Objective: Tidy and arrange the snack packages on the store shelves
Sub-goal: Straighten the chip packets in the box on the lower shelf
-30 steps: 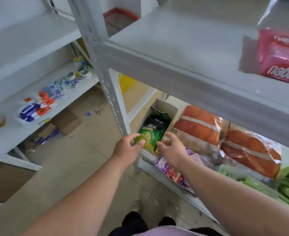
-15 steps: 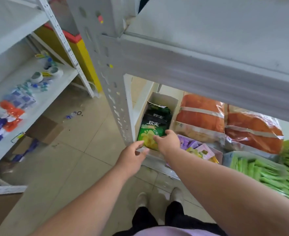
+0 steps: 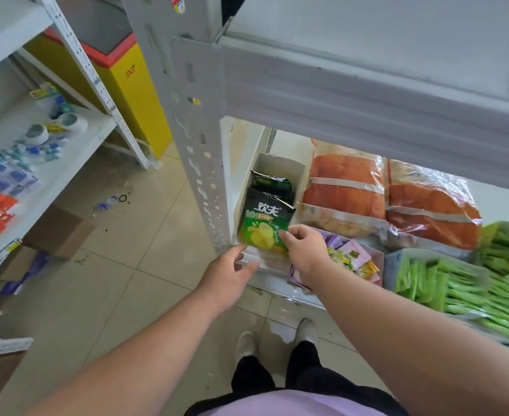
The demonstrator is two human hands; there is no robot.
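Observation:
A green and black chip bag (image 3: 263, 222) stands at the front of a white display box (image 3: 280, 168) on the low shelf, with more of the same bags behind it. My right hand (image 3: 302, 249) pinches the bag's lower right corner. My left hand (image 3: 227, 276) is just below and left of the bag, fingers stretched toward the box's front edge and holding nothing. Whether it touches the box is unclear.
A white perforated upright (image 3: 193, 139) stands left of the box. Two orange snack bags (image 3: 391, 202) lie to the right, a purple tray of small packets (image 3: 352, 256) in front, green packets (image 3: 469, 283) further right. The upper shelf (image 3: 367, 94) overhangs. Another rack (image 3: 37, 163) stands left.
The view has dropped and moved closer. My left hand has let go of the bag and slid down to the box's front edge. My right hand stays at the bag's lower right.

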